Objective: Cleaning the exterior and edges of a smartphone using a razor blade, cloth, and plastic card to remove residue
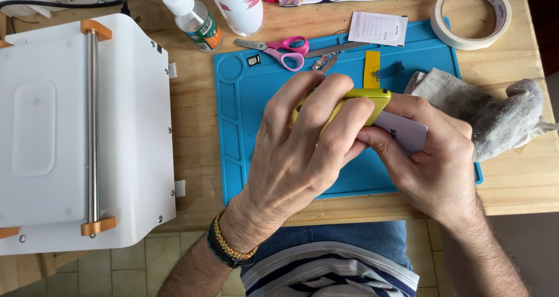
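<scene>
Yellow phone: slim, glossy shell, rounded edge up, mostly hidden under the fingers; left hand wraps closed over it from above, fingers curled tight around the body; right hand pinches a white plastic card against the phone's edge, just beyond the left fingertips; all above blue mat.

A wooden table carries a blue mat, white machine, tape roll and grey cloth.
</scene>
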